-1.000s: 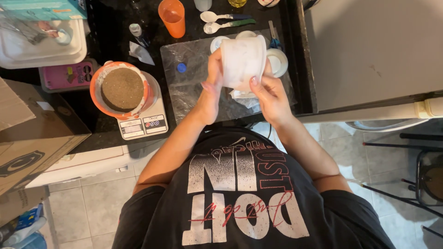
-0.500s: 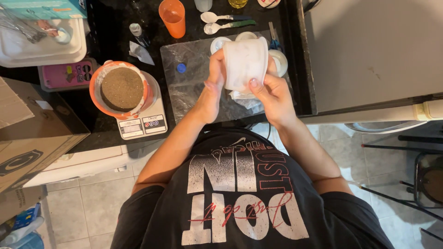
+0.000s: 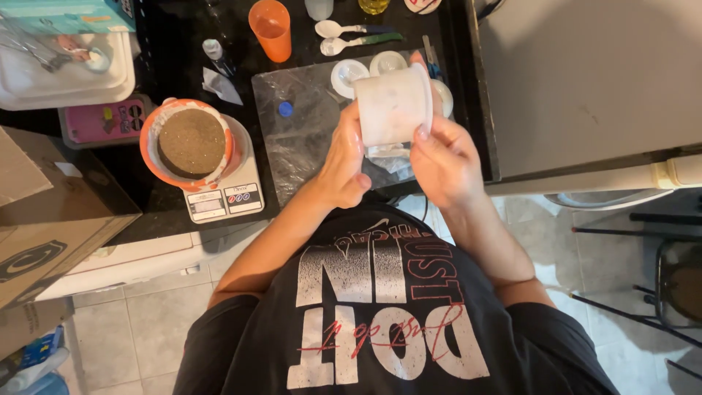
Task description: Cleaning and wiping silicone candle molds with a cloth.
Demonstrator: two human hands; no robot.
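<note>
Head view: both hands, left hand (image 3: 344, 164) and right hand (image 3: 439, 157), grip a white tub (image 3: 391, 106) tipped above the bench (image 3: 183, 44); a filled orange bowl (image 3: 191, 143) already sits on the scale (image 3: 227, 194).

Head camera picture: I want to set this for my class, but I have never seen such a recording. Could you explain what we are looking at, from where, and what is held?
There is no machine here. A person wears a camera on the head, so the view looks straight down over their dark printed shirt to a black counter. The left hand and the right hand together hold a white tub lying on its side above a clear plastic sheet. On the counter to the left stands a kitchen scale carrying an orange-rimmed bowl of brown powder. Farther back are an orange cup, two white spoons and some round white lids. A cardboard box sits at the left edge.
</note>
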